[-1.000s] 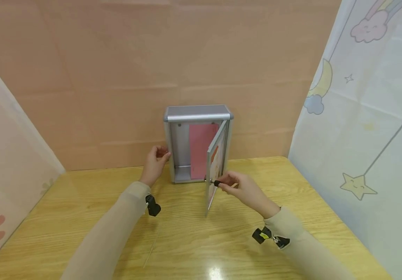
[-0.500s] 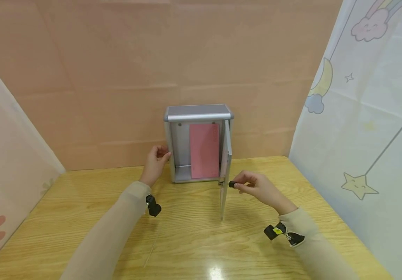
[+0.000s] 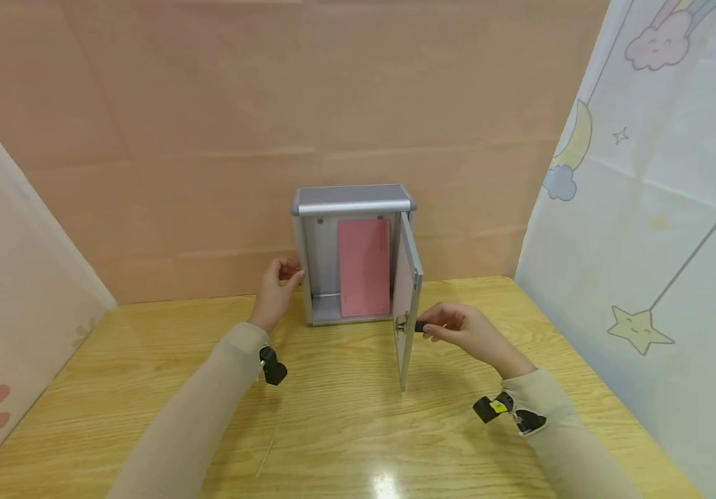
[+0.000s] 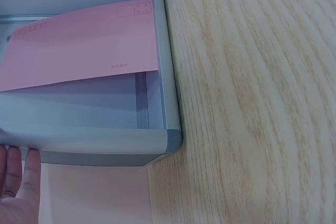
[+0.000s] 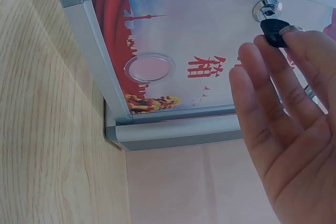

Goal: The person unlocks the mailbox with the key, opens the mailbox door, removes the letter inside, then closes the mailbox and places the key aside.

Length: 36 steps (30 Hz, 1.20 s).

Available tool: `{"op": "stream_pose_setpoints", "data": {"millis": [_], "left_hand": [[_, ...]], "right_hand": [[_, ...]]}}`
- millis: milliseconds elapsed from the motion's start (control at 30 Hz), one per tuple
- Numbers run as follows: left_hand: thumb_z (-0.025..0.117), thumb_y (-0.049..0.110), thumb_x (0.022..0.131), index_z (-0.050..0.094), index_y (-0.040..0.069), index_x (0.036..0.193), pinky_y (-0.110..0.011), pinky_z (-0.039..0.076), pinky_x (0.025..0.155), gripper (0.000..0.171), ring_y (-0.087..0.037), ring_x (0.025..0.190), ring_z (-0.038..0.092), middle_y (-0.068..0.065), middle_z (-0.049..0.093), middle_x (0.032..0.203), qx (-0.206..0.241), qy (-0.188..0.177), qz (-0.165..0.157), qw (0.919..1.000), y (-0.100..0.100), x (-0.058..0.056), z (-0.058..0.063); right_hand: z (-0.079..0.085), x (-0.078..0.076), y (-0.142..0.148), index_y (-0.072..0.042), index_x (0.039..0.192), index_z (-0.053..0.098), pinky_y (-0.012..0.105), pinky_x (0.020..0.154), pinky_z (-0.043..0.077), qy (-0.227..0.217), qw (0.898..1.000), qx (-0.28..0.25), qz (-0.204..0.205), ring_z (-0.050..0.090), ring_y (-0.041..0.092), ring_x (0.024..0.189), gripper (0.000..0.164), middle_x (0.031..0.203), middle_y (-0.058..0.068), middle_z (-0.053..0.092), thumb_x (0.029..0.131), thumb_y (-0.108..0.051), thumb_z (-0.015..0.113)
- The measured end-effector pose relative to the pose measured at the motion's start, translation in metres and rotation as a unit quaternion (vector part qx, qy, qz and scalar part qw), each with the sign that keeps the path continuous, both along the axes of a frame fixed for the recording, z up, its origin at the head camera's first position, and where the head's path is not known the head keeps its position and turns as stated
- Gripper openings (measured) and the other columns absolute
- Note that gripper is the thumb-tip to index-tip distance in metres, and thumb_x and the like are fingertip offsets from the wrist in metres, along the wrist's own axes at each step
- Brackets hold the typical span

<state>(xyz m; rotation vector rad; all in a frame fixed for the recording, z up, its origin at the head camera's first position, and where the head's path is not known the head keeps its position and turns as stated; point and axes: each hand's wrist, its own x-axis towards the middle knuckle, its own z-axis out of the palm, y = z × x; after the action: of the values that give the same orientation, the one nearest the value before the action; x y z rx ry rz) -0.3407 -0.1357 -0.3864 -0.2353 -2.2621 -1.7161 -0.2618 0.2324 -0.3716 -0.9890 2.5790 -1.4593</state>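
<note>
A silver metal box (image 3: 353, 197) stands upright, its door (image 3: 409, 305) swung out on the right side. Inside leans a pink envelope (image 3: 365, 270), also visible in the left wrist view as a pink sheet (image 4: 89, 40) with small printed boxes. My left hand (image 3: 275, 294) holds the box's left edge, thumb toward the front; its fingers (image 4: 30, 174) touch the outer side in the left wrist view. With thumb and index finger my right hand (image 3: 466, 334) pinches the black-headed key (image 5: 274, 32) on a small ring. The key sits in the door's round lock (image 5: 266, 10).
The wooden table (image 3: 320, 430) carries the box near its back edge. An orange-brown sheet (image 3: 208, 138) hangs behind, with patterned sheets at left and right. The door front (image 5: 173, 35) bears a red print and an oval window (image 5: 149, 68).
The door has swung farther out to the right, with my right hand moving along on the key. More of the envelope shows. My left hand has stayed on the box.
</note>
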Motion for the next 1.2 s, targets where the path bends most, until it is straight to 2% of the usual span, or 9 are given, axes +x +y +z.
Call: {"op": "stream_pose_setpoints", "data": {"millis": [133, 267, 467, 600, 767, 1000, 1200], "left_hand": [[0.061, 0.014, 0.096, 0.05, -0.001, 0.118, -0.015, 0.048, 0.077, 0.029, -0.026, 0.104, 0.055, -0.015, 0.056, 0.113, -0.002, -0.002, 0.004, 1.0, 0.0, 0.001, 0.0], [0.062, 0.014, 0.095, 0.05, -0.001, 0.117, -0.015, 0.048, 0.077, 0.029, -0.026, 0.104, 0.055, -0.015, 0.056, 0.113, -0.003, -0.001, 0.006, 1.0, 0.0, 0.001, 0.0], [0.061, 0.013, 0.095, 0.05, -0.001, 0.117, -0.014, 0.049, 0.076, 0.028, -0.024, 0.103, 0.055, -0.015, 0.056, 0.112, 0.003, -0.003, 0.002, 1.0, 0.0, 0.0, 0.001], [0.061, 0.013, 0.095, 0.05, -0.002, 0.118, -0.015, 0.049, 0.077, 0.029, -0.025, 0.103, 0.054, -0.015, 0.056, 0.113, 0.002, 0.001, 0.004, 1.0, 0.001, 0.0, 0.0], [0.062, 0.014, 0.095, 0.05, -0.002, 0.118, -0.015, 0.049, 0.077, 0.03, -0.025, 0.103, 0.054, -0.016, 0.056, 0.114, -0.004, 0.004, 0.008, 1.0, 0.001, 0.001, -0.001], [0.062, 0.014, 0.095, 0.05, -0.002, 0.117, -0.013, 0.047, 0.076, 0.03, -0.025, 0.103, 0.054, -0.016, 0.057, 0.113, 0.001, 0.003, 0.006, 1.0, 0.0, -0.002, -0.003], [0.062, 0.015, 0.095, 0.05, -0.001, 0.118, -0.014, 0.048, 0.076, 0.03, -0.025, 0.103, 0.054, -0.015, 0.056, 0.114, -0.004, 0.002, 0.002, 1.0, 0.0, -0.004, -0.002]], "right_hand": [[0.0, 0.0, 0.0, -0.001, 0.113, 0.065, 0.034, 0.075, 0.058, 0.002, 1.0, 0.001, -0.002, 0.068, 0.008, 0.083, 0.019, 0.096, 0.011, 0.071, 0.095, -0.005, 0.059], [-0.001, 0.0, 0.001, -0.002, 0.112, 0.066, 0.029, 0.074, 0.058, 0.004, 1.0, 0.007, -0.008, 0.068, 0.007, 0.083, 0.019, 0.096, 0.011, 0.071, 0.095, -0.006, 0.06], [0.0, -0.001, 0.007, -0.001, 0.112, 0.065, 0.035, 0.076, 0.058, -0.007, 1.0, 0.011, -0.018, 0.069, 0.01, 0.084, 0.019, 0.099, 0.02, 0.069, 0.095, -0.008, 0.061], [0.0, -0.003, 0.013, -0.001, 0.111, 0.065, 0.032, 0.077, 0.058, -0.012, 1.0, 0.011, -0.024, 0.069, 0.014, 0.086, 0.019, 0.101, 0.024, 0.067, 0.095, -0.009, 0.061], [0.0, -0.004, 0.02, 0.001, 0.111, 0.065, 0.029, 0.074, 0.058, 0.002, 1.0, 0.009, -0.024, 0.068, 0.008, 0.084, 0.018, 0.099, 0.014, 0.069, 0.095, -0.005, 0.06], [-0.001, -0.008, 0.034, 0.004, 0.112, 0.064, 0.03, 0.073, 0.058, 0.022, 0.999, -0.001, -0.023, 0.067, 0.006, 0.083, 0.019, 0.096, -0.014, 0.068, 0.095, -0.003, 0.059], [-0.003, -0.013, 0.047, 0.009, 0.113, 0.062, 0.029, 0.076, 0.058, 0.006, 0.999, -0.019, -0.035, 0.067, 0.004, 0.086, 0.022, 0.098, -0.018, 0.068, 0.096, -0.005, 0.057]]}}
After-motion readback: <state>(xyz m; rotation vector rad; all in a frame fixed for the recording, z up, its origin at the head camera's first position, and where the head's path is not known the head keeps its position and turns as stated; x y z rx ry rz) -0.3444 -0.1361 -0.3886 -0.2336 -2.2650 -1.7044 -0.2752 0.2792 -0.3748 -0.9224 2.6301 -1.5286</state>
